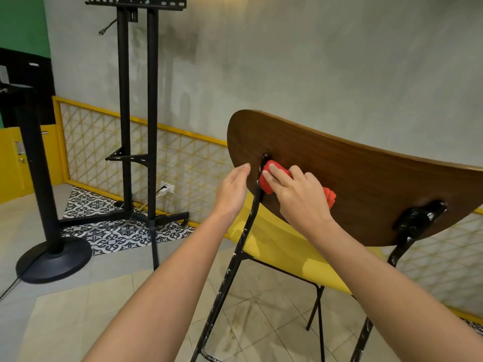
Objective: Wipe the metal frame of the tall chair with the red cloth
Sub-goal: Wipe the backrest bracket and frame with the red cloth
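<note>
Right hand [295,197] grips the red cloth [270,180] against the metal frame [235,257] near the wooden backrest [352,184], by its left edge; left hand [232,192], fingers straight, touches that edge. Hard rubbing might tip the chair [282,246]

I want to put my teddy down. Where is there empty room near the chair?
The yellow seat is bare, between the frame rod and the wooden backrest. So are the plain floor tiles between the round stand base and that rod. Crowded: the rod's top, where left hand, right hand and red cloth meet.
</note>
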The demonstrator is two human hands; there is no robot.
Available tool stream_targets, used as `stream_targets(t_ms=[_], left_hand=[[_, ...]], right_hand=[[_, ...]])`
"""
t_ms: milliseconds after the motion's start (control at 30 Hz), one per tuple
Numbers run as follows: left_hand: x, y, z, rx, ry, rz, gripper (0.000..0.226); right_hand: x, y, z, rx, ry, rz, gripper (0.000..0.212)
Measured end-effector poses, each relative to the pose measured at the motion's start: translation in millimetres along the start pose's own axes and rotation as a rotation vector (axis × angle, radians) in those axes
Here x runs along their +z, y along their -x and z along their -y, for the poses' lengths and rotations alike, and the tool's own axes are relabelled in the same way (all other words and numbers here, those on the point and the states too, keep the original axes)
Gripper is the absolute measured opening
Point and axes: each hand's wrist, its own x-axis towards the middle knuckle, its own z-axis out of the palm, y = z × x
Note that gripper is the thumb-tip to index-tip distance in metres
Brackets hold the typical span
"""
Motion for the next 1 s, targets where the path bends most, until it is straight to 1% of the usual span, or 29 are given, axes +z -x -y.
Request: stream_targets(t_ms=[67, 133, 200, 300, 367, 567, 733, 800, 933, 1000], left_hand=[[2.0, -0.2, -0.2, 0.0, -0.012, 0.005, 0.044], [2.7, -1.2, -1.6, -0.004, -0.004, 0.009, 0.043], [3.6, -1.5, -3.2, -0.005, 0.0, 0.012, 0.044], [3.4, -3.4, -3.0, -0.015, -0.004, 0.01, 0.045], [3.4, -4.1, -1.5, -0.019, -0.002, 0.011, 0.045], [4.4, -8.0, -0.4, 0.021, 0.014, -0.037, 0.04], [8.2, -15.6, 4.7, 0.068, -0.016, -0.121, 0.038], [7.9, -16.8, 3.5, 0.079, -0.027, -0.144, 0.039], [7.8, -15.8, -2.3, 0.097, -0.075, -0.136, 0.038], [8.0, -13.6, -3.3, 0.105, -0.085, -0.123, 0.038]], right_hand=[[-2.2, -3.7, -1.8, 0.011, -0.005, -0.031, 0.053], [-3.6, -7.9, -4.1, 0.061, -0.028, -0.069, 0.052], [-1.6, -6.5, -6.3, 0.081, -0.018, -0.073, 0.055], [4.1, 1.5, -7.0, -0.015, 0.054, 0.012, 0.065], [6.1, 4.5, -7.8, -0.045, 0.076, 0.043, 0.067], [2.2, -6.2, -9.7, -0.026, 0.02, -0.054, 0.053], [0.1, -20.0, -5.8, -0.034, 0.008, -0.042, 0.051], [1.0, -24.4, -1.6, -0.053, 0.029, -0.025, 0.049], [-1.5, -28.8, 3.9, -0.069, 0.123, 0.053, 0.043], [-0.4, -27.7, 9.5, -0.092, 0.136, 0.131, 0.04]])
